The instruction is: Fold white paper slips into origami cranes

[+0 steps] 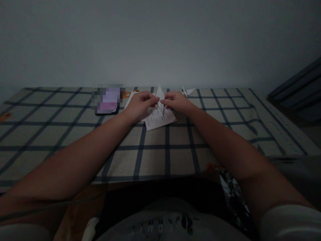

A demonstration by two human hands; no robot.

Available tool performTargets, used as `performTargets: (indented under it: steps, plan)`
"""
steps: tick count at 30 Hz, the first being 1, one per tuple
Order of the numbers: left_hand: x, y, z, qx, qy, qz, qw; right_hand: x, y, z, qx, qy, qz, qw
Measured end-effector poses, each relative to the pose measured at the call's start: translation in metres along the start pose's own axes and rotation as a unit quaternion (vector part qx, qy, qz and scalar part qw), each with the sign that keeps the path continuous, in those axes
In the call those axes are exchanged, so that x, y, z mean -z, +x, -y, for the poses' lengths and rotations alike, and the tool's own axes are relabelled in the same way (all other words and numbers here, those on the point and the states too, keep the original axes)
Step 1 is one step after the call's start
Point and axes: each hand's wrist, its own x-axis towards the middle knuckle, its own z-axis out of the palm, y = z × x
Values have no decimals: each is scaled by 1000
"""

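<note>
A pointed piece of white folded paper (161, 95) stands upright between my two hands. My left hand (142, 103) pinches its left side between thumb and fingers. On the right side, the thumb and fingers of my right hand (175, 100) are closed on the same folded paper. Below them, printed paper sheets (160, 122) lie on the checked cloth, partly covered by my hands. Just beyond my right hand sits another small folded white paper shape (188, 91), with thin pointed ends like a paper crane.
A phone (108, 100) with a lit, blurred screen lies to the left of the sheets. The checked tablecloth (155, 157) covers the table, which meets a plain wall (160, 43) at the back. A dark slatted object (298, 90) stands at the far right.
</note>
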Motion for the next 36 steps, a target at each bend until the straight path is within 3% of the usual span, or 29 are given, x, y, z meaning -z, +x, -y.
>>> performTargets:
  steps: [8, 15, 20, 26, 36]
  plan:
    - [0, 0, 0, -1, 4, 9, 1000, 0, 1, 1, 7, 15, 20, 1000]
    - [-3, -2, 2, 54, -10, 38, 998, -2, 3, -1, 21, 46, -38, 998]
    - [-1, -1, 1, 59, 19, 53, 997, -2, 3, 1, 10, 29, -53, 998]
    - [-3, 1, 5, 84, -57, 83, 991, -3, 0, 7, 17, 28, -74, 997]
    - [-3, -2, -2, 90, -60, 95, 990, -5, -2, 12, 8, 19, -89, 996]
